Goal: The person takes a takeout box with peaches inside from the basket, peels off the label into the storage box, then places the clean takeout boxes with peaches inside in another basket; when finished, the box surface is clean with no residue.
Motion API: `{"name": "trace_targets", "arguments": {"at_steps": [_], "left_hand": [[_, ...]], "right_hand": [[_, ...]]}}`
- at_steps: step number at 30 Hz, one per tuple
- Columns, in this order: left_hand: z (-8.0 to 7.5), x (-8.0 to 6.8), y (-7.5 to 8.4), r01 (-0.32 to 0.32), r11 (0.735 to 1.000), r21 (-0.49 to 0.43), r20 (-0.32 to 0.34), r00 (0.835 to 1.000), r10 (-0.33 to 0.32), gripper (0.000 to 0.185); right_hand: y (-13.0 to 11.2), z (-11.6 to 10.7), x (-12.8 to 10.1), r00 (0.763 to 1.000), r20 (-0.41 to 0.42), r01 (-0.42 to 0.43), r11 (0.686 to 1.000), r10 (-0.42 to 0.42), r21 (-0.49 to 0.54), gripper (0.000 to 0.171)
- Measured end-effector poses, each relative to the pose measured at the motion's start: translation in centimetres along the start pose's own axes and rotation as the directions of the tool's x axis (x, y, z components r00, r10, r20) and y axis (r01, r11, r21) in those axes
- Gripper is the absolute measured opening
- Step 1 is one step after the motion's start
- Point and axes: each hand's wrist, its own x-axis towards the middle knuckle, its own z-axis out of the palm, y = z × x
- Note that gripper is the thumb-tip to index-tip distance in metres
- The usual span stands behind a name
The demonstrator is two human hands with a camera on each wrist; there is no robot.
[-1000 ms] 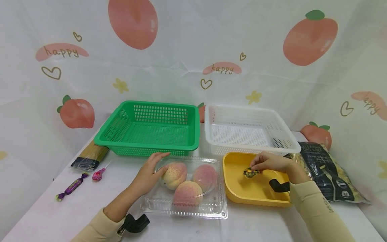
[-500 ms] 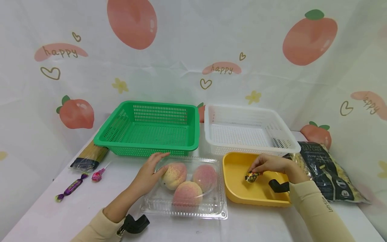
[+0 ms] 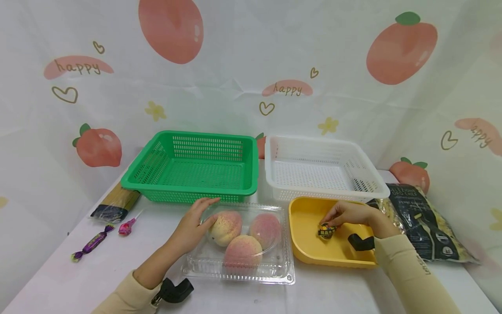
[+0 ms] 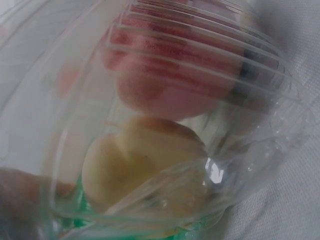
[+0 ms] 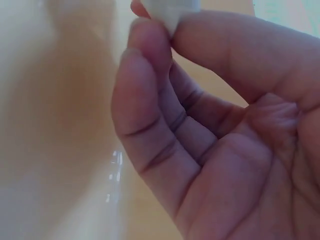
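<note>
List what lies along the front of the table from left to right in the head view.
Purple candy → pink lollipop → left hand → clear box of peaches → yellow tray → right hand → dark bag.

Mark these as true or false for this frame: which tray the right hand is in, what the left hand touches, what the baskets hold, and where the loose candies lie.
1. The right hand pinches a small wrapped candy over the yellow plastic tray. True.
2. The left hand rests on the white slotted basket. False: it rests on the clear plastic clamshell box of three peaches.
3. The green slotted basket holds peaches. False: nothing shows in it.
4. A purple wrapped candy lies on the table left of the clear box. True.
</note>
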Motion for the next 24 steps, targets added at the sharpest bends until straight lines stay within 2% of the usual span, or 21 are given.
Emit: {"name": "trace_targets", "arguments": {"at_steps": [13,24], "left_hand": [[-0.1,0.01,0.02,-0.007,1.0,-0.009,0.004,1.0,0.007,0.045],[-0.04,0.05,-0.03,-0.015,1.0,-0.02,-0.002,1.0,0.015,0.045]], "right_hand": [[-0.28,-0.07,0.27,0.996,-0.035,-0.086,0.996,0.086,0.0,0.025],[-0.79,-0.02,0.68,0.994,-0.022,-0.11,0.991,0.108,-0.082,0.02]]}}
